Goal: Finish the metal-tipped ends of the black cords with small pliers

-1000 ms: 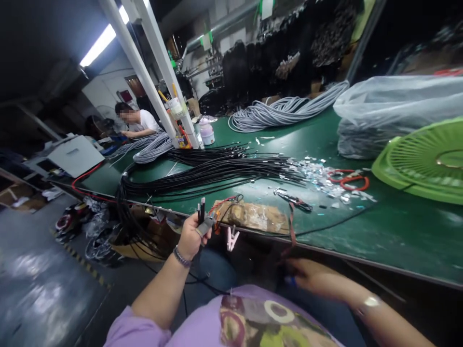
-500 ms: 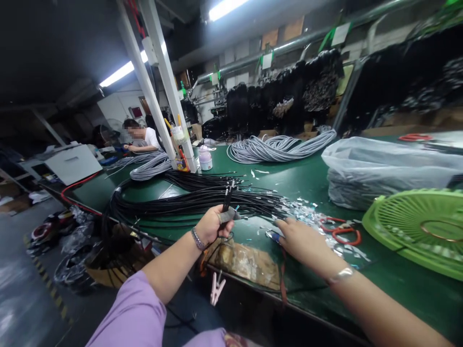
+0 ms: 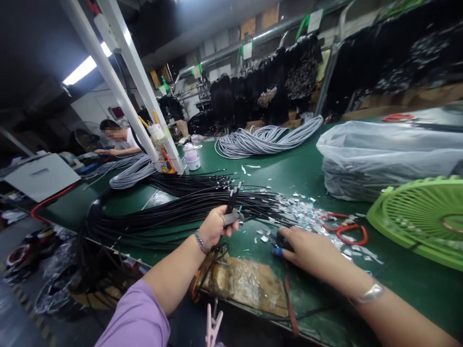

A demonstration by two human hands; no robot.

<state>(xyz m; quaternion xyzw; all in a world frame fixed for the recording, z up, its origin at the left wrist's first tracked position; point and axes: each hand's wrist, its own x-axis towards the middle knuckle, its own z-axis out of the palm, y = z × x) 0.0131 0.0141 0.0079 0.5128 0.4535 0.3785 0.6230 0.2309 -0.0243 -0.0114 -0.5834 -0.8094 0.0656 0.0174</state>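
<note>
My left hand (image 3: 214, 227) is closed around a few black cables (image 3: 232, 198), their stripped, pale ends pointing up. A grey covering, seemingly on its thumb, lies across them. To the right, just above the green table, my right hand (image 3: 306, 246) is curled over a dark hand tool (image 3: 284, 240), mostly hidden by the fingers; its kind cannot be made out. Something blue wraps a fingertip of that hand. Behind both hands stretches a long bundle of black cables (image 3: 173, 207), its ends toward the silvery scraps (image 3: 304, 212).
Red-handled scissors (image 3: 352, 234) lie among the scraps. At right are a green fan grille (image 3: 415, 217) and a clear plastic bag (image 3: 361, 164). Grey cable coils (image 3: 260, 141), a lidded bottle (image 3: 191, 157) and a white post (image 3: 141, 82) stand behind. Another person (image 3: 119, 140) sits far left.
My view has shifted and tilted a little. My right hand now covers a dark tool, and its blue-wrapped fingertip is lower. My left hand still grips the cables.
</note>
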